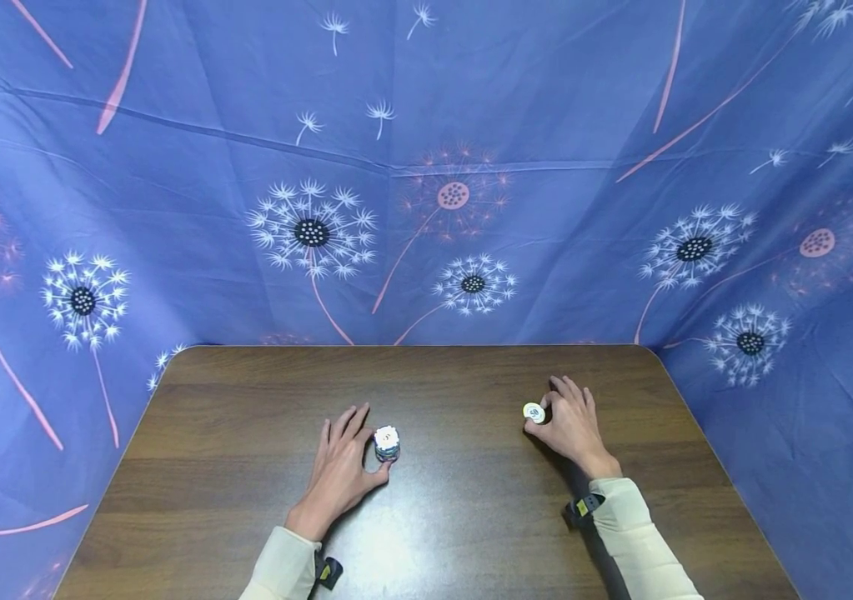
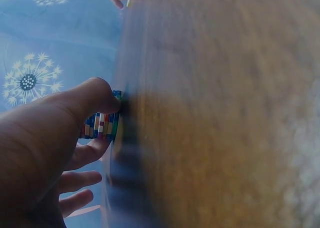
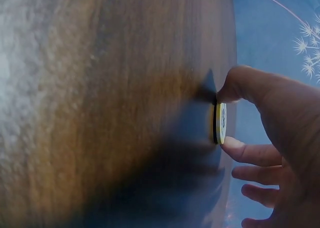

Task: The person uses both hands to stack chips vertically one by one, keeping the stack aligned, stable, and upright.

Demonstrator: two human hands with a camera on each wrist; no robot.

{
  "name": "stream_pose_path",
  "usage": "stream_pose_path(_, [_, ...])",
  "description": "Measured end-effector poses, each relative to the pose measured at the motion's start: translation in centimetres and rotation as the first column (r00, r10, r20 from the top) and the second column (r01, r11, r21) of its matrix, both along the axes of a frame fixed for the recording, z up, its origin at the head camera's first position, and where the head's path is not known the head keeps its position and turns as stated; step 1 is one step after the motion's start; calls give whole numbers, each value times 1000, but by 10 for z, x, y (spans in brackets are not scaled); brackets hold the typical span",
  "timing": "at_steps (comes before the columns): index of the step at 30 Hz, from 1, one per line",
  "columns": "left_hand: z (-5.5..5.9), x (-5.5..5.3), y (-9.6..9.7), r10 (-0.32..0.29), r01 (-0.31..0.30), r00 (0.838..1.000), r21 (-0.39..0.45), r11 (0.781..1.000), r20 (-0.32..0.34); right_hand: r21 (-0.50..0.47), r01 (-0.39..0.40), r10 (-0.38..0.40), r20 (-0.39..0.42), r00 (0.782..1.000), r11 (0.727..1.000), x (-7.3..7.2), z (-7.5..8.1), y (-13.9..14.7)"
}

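Note:
A short stack of poker chips [image 1: 387,443] with a white chip on top stands on the table, left of the middle. My left hand [image 1: 341,471] holds it between thumb and index finger, the other fingers spread. In the left wrist view, the colored edges of the stack [image 2: 102,125] show between that thumb and finger. Over on the right, my right hand [image 1: 570,423] pinches a yellow-edged poker chip [image 1: 534,412] marked 50 between thumb and index finger. Seen from the right wrist, this chip [image 3: 220,123] lies flat, close to the tabletop, with a dark band under it.
The brown wooden table [image 1: 464,500] has rounded far corners. A blue cloth [image 1: 546,208] with dandelion prints hangs behind it and along both sides. Both wrists carry small black cameras below pale sleeves [image 1: 639,533].

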State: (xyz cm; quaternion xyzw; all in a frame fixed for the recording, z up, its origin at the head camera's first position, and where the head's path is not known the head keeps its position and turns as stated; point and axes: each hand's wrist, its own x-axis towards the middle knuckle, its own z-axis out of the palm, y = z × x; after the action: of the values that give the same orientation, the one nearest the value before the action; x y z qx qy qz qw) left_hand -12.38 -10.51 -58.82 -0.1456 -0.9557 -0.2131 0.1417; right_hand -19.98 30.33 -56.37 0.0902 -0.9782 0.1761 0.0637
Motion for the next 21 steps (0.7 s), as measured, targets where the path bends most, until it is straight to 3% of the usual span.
stream_pose_path(21, [1, 2, 1, 2, -2, 1000, 8, 1000, 12, 34, -20, 23, -69, 997, 999, 21, -5, 1])
